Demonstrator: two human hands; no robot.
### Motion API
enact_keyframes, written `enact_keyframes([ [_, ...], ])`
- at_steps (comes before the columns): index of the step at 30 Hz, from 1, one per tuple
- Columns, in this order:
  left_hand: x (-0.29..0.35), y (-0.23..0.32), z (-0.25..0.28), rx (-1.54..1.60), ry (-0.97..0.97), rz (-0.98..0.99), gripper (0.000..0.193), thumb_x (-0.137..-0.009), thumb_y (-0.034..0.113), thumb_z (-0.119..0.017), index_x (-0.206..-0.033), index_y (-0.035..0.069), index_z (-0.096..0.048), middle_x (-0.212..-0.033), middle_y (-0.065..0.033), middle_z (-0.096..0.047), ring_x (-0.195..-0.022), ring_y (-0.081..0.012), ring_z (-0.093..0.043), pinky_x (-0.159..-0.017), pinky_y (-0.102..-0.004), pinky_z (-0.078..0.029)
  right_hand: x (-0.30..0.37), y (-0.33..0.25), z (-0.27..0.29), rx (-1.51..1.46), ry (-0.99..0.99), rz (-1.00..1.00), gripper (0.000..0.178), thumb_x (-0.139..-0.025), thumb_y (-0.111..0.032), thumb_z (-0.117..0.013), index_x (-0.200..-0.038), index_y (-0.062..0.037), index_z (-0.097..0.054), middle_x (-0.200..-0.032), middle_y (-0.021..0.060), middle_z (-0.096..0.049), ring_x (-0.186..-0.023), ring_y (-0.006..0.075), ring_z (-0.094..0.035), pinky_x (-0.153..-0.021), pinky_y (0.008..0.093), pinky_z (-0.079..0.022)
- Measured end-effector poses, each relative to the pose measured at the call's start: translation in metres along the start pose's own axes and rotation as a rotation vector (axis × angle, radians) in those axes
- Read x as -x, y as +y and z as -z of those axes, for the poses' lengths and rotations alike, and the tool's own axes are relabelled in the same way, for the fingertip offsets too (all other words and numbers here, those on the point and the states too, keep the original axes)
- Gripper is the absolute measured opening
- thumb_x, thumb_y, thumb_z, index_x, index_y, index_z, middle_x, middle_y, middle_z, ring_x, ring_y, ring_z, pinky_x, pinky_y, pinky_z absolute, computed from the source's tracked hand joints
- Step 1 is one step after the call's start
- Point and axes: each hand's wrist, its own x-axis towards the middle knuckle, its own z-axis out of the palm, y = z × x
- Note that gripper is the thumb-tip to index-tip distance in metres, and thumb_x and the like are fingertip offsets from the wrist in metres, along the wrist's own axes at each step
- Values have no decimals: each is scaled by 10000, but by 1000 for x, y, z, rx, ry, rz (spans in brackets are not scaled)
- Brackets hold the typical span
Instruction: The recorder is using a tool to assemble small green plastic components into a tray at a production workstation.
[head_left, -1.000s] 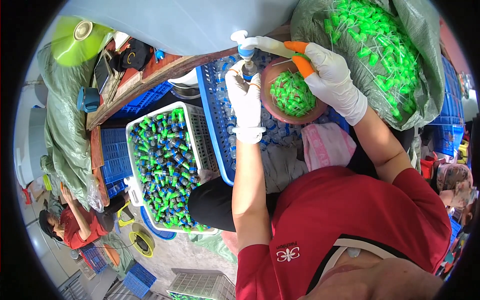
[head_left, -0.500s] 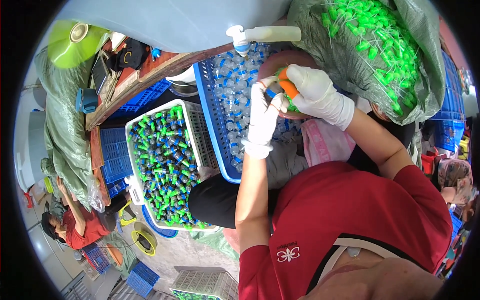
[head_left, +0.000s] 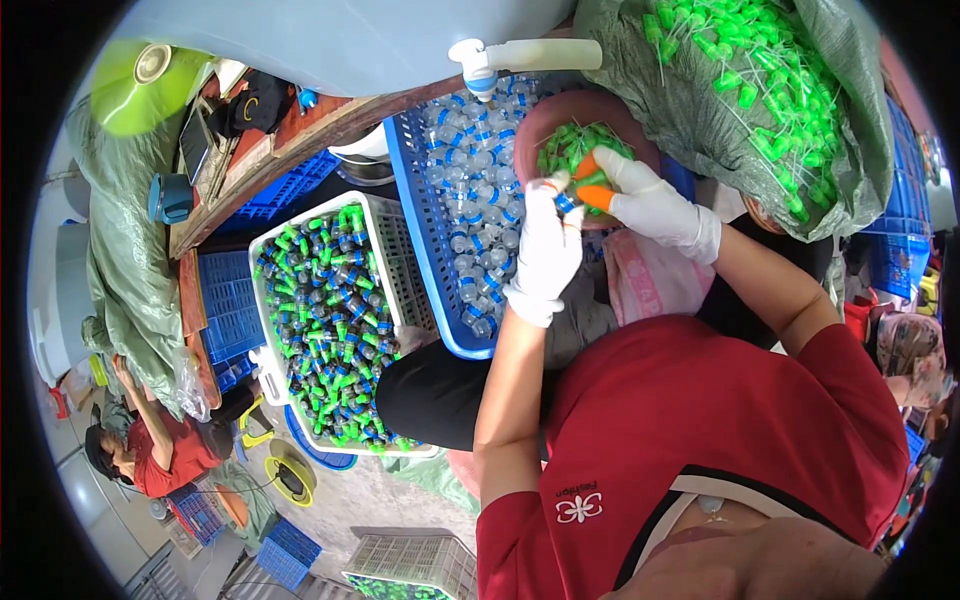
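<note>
Head view: the left hand (head_left: 546, 245) has its finger and thumb closed on a small blue-banded bottle (head_left: 565, 203), while the right hand (head_left: 662, 212) has orange fingertips (head_left: 597, 196) right by its top, and I can't tell if they pinch anything. Bottle and hands are at the near edge of a pink bowl (head_left: 643, 141) of green caps (head_left: 574, 143), over a blue basket (head_left: 415, 222) of small clear bottles (head_left: 485, 190).
</note>
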Motion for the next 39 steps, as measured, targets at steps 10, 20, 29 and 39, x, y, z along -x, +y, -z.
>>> enact_keyframes([
  [10, 31, 9, 12, 224, -218, 205, 372, -900, 18, -600, -1255, -14, -492, -1166, -214, -564, -1071, -335, -575, -961, -388, -448, 21, -37, 25, 511, -438, 112, 213, -914, -69, -587, -1107, 22, -594, -985, 189, -658, -980, 355, -638, -857, 379, -489],
  [20, 60, 13, 56, -566, 33, -24, 271, -871, 47, -638, -1134, 1, -591, -1001, -189, -600, -908, -385, -591, -791, -442, -490, 8, -5, -12, 42, -561, -193, 275, -933, -197, -612, -1126, -1, -601, -1008, 206, -656, -947, 356, -635, -835, 397, -494],
  [29, 53, -24, 89, -1036, 143, 97, 378, -770, 115, -666, -1144, 67, -635, -994, -162, -622, -901, -372, -583, -845, -471, -474, -54, 108, -22, 779, -299, -244, 294, -890, -135, -565, -1164, -39, -613, -1006, 238, -663, -908, 382, -657, -772, 444, -516],
  [39, 60, -103, 46, -1152, -225, 381, 423, -772, 66, -691, -1184, 80, -597, -1049, -159, -620, -921, -292, -633, -822, -375, -529, -47, 97, -31, 694, -91, -199, 223, -884, -94, -576, -1091, -17, -606, -1022, 213, -674, -892, 375, -672, -742, 479, -510],
])
